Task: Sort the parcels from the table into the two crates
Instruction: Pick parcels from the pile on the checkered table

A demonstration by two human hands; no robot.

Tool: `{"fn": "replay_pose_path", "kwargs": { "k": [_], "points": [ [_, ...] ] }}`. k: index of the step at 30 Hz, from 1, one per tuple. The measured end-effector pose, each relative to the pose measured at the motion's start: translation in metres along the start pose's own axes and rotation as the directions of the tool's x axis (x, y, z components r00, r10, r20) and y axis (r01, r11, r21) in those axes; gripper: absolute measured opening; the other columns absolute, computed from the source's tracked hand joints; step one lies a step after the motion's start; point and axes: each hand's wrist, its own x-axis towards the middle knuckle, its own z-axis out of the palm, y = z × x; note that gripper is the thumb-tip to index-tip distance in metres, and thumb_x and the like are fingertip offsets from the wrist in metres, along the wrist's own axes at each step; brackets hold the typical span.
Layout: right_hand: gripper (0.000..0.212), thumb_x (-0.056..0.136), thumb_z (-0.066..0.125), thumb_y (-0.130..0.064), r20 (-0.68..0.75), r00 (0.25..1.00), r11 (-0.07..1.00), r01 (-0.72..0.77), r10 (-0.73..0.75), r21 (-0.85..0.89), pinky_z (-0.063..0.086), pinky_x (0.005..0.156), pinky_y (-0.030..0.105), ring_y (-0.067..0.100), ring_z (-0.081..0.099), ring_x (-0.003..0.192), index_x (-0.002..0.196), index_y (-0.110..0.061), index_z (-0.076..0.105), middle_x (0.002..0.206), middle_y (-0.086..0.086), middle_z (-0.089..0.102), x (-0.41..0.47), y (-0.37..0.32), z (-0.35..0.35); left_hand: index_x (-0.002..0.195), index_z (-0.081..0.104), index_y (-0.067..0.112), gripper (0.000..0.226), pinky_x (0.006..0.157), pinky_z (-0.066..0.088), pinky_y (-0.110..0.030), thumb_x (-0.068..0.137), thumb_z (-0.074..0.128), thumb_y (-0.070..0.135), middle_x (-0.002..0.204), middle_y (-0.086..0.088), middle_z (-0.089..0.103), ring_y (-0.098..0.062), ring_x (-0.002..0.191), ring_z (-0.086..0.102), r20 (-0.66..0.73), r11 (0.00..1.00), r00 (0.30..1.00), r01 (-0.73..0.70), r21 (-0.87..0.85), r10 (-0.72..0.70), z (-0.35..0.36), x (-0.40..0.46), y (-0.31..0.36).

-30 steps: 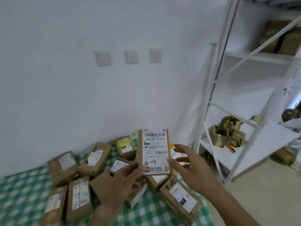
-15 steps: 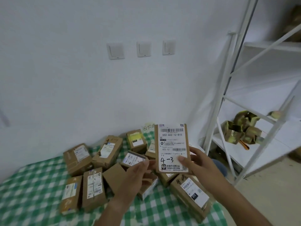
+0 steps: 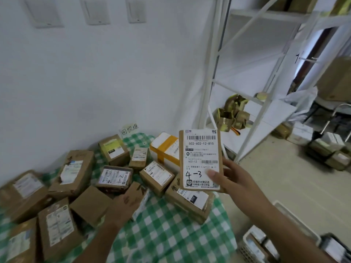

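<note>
Crowding the checked worktop (image 3: 171, 240) are taped brown boxes (image 3: 74, 173), one marked "1-2" (image 3: 115, 177). Right hand (image 3: 233, 179) pinches an upright parcel (image 3: 201, 160) above them, label reading "502-602-12-815" and "4-3". Left hand (image 3: 123, 207) lies among boxes, grip unclear. Crates (image 3: 252, 245) sit on the floor right.

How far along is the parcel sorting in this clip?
Early to midway. Done: two crates at lower right already hold some parcels. In hand: the right hand holds up a flat cardboard parcel marked "4-3", while the left hand rests on a small brown box. Left: about a dozen cardboard parcels on the green checked tablecloth.
</note>
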Motion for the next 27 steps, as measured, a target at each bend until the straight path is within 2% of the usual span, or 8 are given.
{"fn": "replay_pose_path", "kwargs": {
  "k": [2, 5, 10, 14, 19, 22, 26, 27],
  "points": [
    [0.062, 0.078, 0.078, -0.048, -0.022, 1.0, 1.0, -0.018, 0.018, 0.002, 0.063, 0.083, 0.033, 0.019, 0.075, 0.103, 0.134, -0.028, 0.058, 0.116, -0.004, 0.077, -0.001, 0.006, -0.005, 0.137, 0.057, 0.017, 0.061, 0.099, 0.051, -0.035, 0.087, 0.081, 0.042, 0.137, -0.007, 0.061, -0.024, 0.118, 0.06, -0.015, 0.994, 0.998, 0.062, -0.09, -0.063, 0.004, 0.009, -0.003],
    [0.053, 0.081, 0.076, -0.041, -0.064, 0.997, 0.999, -0.049, 0.049, -0.002, 0.061, 0.076, 0.023, 0.018, 0.077, 0.097, 0.129, -0.027, 0.059, 0.111, -0.006, 0.078, -0.003, 0.013, -0.013, 0.131, 0.054, 0.01, 0.069, 0.095, 0.051, -0.044, 0.078, 0.09, 0.036, 0.133, -0.014, 0.056, -0.032, 0.113, 0.06, 0.017, 0.992, 0.992, 0.122, -0.037, -0.122, 0.015, 0.012, -0.001],
    [0.052, 0.083, 0.074, -0.04, -0.101, 0.992, 0.996, -0.085, 0.082, -0.026, 0.061, 0.075, 0.021, 0.016, 0.077, 0.097, 0.131, -0.026, 0.058, 0.109, -0.005, 0.079, -0.003, 0.017, -0.024, 0.128, 0.047, 0.011, 0.068, 0.09, 0.05, -0.044, 0.079, 0.089, 0.032, 0.13, -0.013, 0.05, -0.031, 0.109, 0.06, -0.024, 0.983, 0.984, 0.175, 0.051, -0.174, 0.029, 0.017, -0.006],
    [0.053, 0.082, 0.074, -0.042, -0.1, 0.992, 0.995, -0.085, 0.08, -0.047, 0.062, 0.079, 0.025, 0.018, 0.077, 0.098, 0.131, -0.026, 0.058, 0.109, -0.004, 0.079, -0.001, 0.012, -0.032, 0.108, 0.047, 0.02, 0.05, 0.07, 0.044, -0.032, 0.08, 0.087, 0.031, 0.106, -0.002, 0.05, -0.016, 0.081, 0.054, -0.036, 0.979, 0.979, 0.2, 0.025, -0.199, 0.03, 0.018, -0.016],
    [0.06, 0.075, 0.074, -0.05, -0.1, 0.994, 0.996, -0.055, 0.048, -0.067, 0.062, 0.074, 0.022, 0.016, 0.077, 0.095, 0.129, -0.027, 0.06, 0.106, -0.005, 0.079, 0.002, 0.001, -0.043, 0.084, 0.054, 0.02, 0.04, 0.06, 0.041, -0.031, 0.076, 0.09, 0.035, 0.083, -0.001, 0.059, -0.016, 0.071, 0.056, -0.039, 0.937, 0.953, 0.289, -0.196, -0.302, 0.023, 0.011, -0.012],
    [0.064, 0.069, 0.073, -0.057, -0.083, 0.996, 0.995, -0.037, 0.029, -0.091, 0.062, 0.08, 0.029, 0.014, 0.077, 0.095, 0.126, -0.03, 0.061, 0.104, -0.007, 0.079, 0.007, -0.011, -0.044, 0.092, 0.072, 0.014, 0.03, 0.064, 0.043, -0.031, 0.08, 0.088, 0.036, 0.083, -0.002, 0.066, -0.019, 0.076, 0.061, -0.043, 0.868, 0.957, 0.241, -0.434, -0.287, -0.001, -0.003, -0.002],
    [0.064, 0.069, 0.074, -0.056, -0.046, 0.999, 0.995, 0.013, -0.018, -0.1, 0.06, 0.084, 0.036, 0.012, 0.076, 0.094, 0.127, -0.032, 0.06, 0.105, -0.009, 0.079, 0.018, -0.029, -0.041, 0.11, 0.077, 0.01, 0.043, 0.09, 0.057, -0.042, 0.078, 0.09, 0.036, 0.104, -0.008, 0.078, -0.028, 0.097, 0.072, -0.029, 0.635, 0.969, 0.136, -0.761, -0.244, -0.062, -0.034, 0.025],
    [0.064, 0.069, 0.074, -0.055, -0.041, 0.999, 0.995, 0.029, -0.033, -0.1, 0.06, 0.082, 0.035, 0.011, 0.076, 0.093, 0.128, -0.032, 0.059, 0.105, -0.009, 0.079, 0.022, -0.035, -0.038, 0.11, 0.077, 0.012, 0.04, 0.085, 0.061, -0.038, 0.077, 0.089, 0.033, 0.104, -0.008, 0.08, -0.027, 0.096, 0.076, -0.028, 0.544, 0.975, 0.099, -0.833, -0.221, -0.079, -0.047, 0.036]
  ]
}}
